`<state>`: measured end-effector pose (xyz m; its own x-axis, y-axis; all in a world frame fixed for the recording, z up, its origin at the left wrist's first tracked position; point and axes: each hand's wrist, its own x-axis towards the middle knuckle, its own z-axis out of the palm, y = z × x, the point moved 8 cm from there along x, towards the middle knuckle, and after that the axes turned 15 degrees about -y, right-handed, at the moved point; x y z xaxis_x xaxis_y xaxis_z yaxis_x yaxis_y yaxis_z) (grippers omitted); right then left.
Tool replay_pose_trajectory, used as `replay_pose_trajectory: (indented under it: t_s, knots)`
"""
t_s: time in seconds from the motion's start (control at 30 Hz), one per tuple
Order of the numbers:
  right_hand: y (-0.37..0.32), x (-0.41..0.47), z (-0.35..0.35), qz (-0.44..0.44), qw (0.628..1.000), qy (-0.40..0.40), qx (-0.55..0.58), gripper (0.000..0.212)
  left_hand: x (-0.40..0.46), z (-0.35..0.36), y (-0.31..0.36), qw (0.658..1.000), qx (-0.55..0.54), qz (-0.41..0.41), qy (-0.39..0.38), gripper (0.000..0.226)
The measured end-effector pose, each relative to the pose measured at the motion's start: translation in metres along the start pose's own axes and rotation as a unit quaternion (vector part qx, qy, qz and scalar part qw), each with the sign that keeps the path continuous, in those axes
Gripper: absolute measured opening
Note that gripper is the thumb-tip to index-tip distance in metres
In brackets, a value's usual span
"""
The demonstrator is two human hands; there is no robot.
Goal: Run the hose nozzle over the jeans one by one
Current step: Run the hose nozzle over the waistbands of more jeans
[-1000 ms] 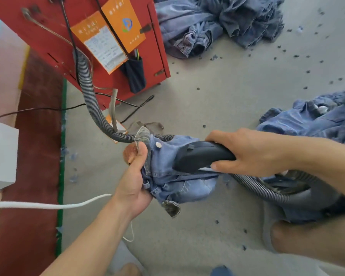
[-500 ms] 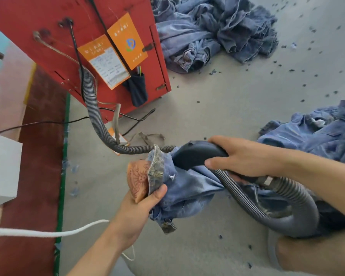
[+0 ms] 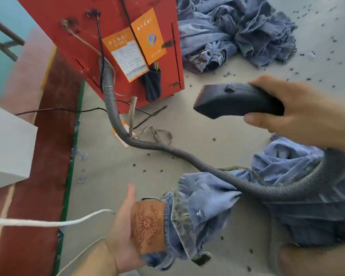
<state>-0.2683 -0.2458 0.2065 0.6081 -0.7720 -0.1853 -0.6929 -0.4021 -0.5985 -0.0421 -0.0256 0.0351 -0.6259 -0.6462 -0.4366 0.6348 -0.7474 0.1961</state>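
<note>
Hose nozzle (image 3: pixel 237 101): black, wedge-shaped, broad flat mouth facing left, held in the air clear of the fabric. Grey ribbed hose (image 3: pixel 187 156) trails from it, curving over the denim and across the floor. Jeans (image 3: pixel 197 212): light blue, crumpled, waistband turned up, tan embossed leather patch (image 3: pixel 147 226) exposed, lower end on the floor.

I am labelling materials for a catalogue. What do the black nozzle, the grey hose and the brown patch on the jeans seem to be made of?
Black hose nozzle: likely moulded plastic, smooth matte shell.
Grey ribbed hose: probably flexible plastic, close ridges, bends freely.
Brown embossed waistband patch: leather or imitation, stamped pattern.
</note>
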Motion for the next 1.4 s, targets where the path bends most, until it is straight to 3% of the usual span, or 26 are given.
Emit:
replay_pose_trajectory:
  t_s: [0.1, 0.17, 0.23, 0.33, 0.4, 0.47, 0.53, 0.67, 0.9, 1.03, 1.13, 1.27, 1.4]
  knots:
    - [-0.036, -0.006, -0.029, -0.085, 0.986, 0.127, -0.071, 0.05, 0.003, -0.017, 0.0, 0.991, 0.112, -0.029, 0.068, 0.061]
    - [-0.06, -0.009, -0.041, -0.135, 0.966, 0.167, -0.142, 0.054, -0.001, -0.026, 0.008, 0.98, 0.175, -0.02, 0.095, 0.042]
    - [-0.066, -0.004, -0.042, -0.168, 0.953, 0.144, -0.205, 0.054, -0.007, -0.022, 0.023, 0.979, 0.185, 0.03, 0.08, 0.044]
    - [-0.045, 0.013, -0.018, -0.149, 0.955, 0.0, -0.257, 0.047, -0.014, -0.009, 0.043, 0.986, 0.111, 0.123, 0.024, 0.062]
    - [-0.018, 0.018, 0.014, -0.094, 0.944, -0.12, -0.294, 0.045, -0.014, -0.012, 0.046, 0.984, 0.086, 0.146, 0.054, 0.058]
    - [0.004, 0.017, 0.043, -0.074, 0.921, -0.19, -0.331, 0.041, -0.013, -0.017, 0.042, 0.984, 0.093, 0.118, 0.099, 0.052]
    - [0.015, 0.017, 0.058, -0.085, 0.912, -0.193, -0.353, 0.043, -0.012, -0.015, 0.043, 0.98, 0.117, 0.113, 0.115, 0.05]
    - [0.021, 0.018, 0.066, -0.096, 0.922, -0.184, -0.328, 0.045, -0.014, -0.01, 0.054, 0.974, 0.151, 0.127, 0.107, 0.077]
    - [-0.025, 0.022, 0.103, -0.165, 0.918, -0.19, -0.306, 0.043, -0.006, 0.003, 0.053, 0.982, 0.119, 0.135, 0.05, 0.068]
    - [-0.048, 0.031, 0.09, -0.169, 0.957, -0.113, -0.206, 0.049, -0.008, 0.005, 0.061, 0.977, 0.131, 0.153, 0.064, 0.059]
    - [-0.042, 0.034, 0.057, -0.161, 0.973, -0.055, -0.154, 0.047, -0.01, 0.005, 0.062, 0.977, 0.126, 0.155, 0.071, 0.065]
    - [-0.016, 0.028, 0.059, -0.098, 0.951, -0.162, -0.246, 0.043, -0.012, 0.004, 0.063, 0.977, 0.124, 0.16, 0.074, 0.046]
    - [-0.031, 0.022, 0.1, -0.114, 0.927, -0.198, -0.296, 0.044, -0.009, 0.01, 0.061, 0.978, 0.134, 0.148, 0.058, 0.057]
